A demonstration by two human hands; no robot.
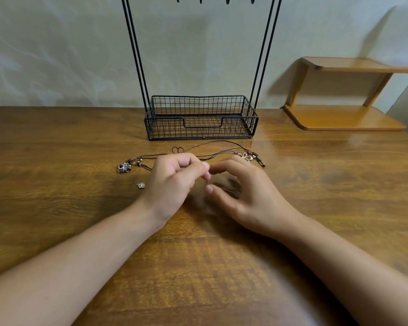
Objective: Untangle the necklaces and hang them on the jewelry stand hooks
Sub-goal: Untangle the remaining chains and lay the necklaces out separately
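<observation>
A pale wall (68,55) rises behind the wooden worktop (57,184) I sit at. On its far right corner stands a small wooden shelf unit (344,95) of two tiers. Straight ahead is the black wire jewelry stand (201,118), its basket base resting on the worktop and its thin uprights running up out of view; the tips of its hooks (227,0) just show at the top edge.

My left hand (172,182) is curled, thumb and fingers pinching something small, probably a bead or cord of the tangle, though blur keeps me from telling exactly what. My right hand (240,196) is beside it, fingers bent in a loose arc and thumb reaching toward the left fingertips; whether it grips a cord I cannot tell.

The necklaces (212,151), dark brown cords with beads, lie on the worktop between my hands and the stand, near its base. A butterfly-shaped pendant (246,156) lies at their right end, a small camera charm (123,167) at their left, and a tiny star-like charm (141,184) lies just left of my left hand.
</observation>
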